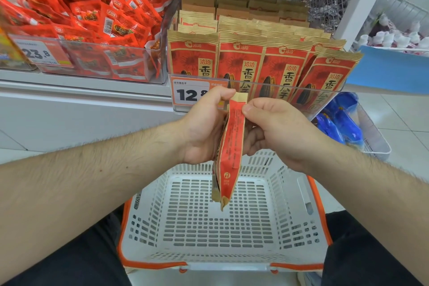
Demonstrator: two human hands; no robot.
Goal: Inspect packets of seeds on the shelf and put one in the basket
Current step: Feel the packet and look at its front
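I held one seed packet [231,146] edge-on above the empty basket [308,206], left hand [204,127] and right hand [274,132] both pinching its upper end, evidently to turn and inspect its printing.

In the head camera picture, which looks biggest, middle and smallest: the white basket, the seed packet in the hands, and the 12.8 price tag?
1. White plastic basket with orange rim: biggest by far.
2. Red and tan seed packet held by the left hand and right hand: middle, though seen edge-on and nearer the camera.
3. White price tag: smallest, partly hidden by the left hand.
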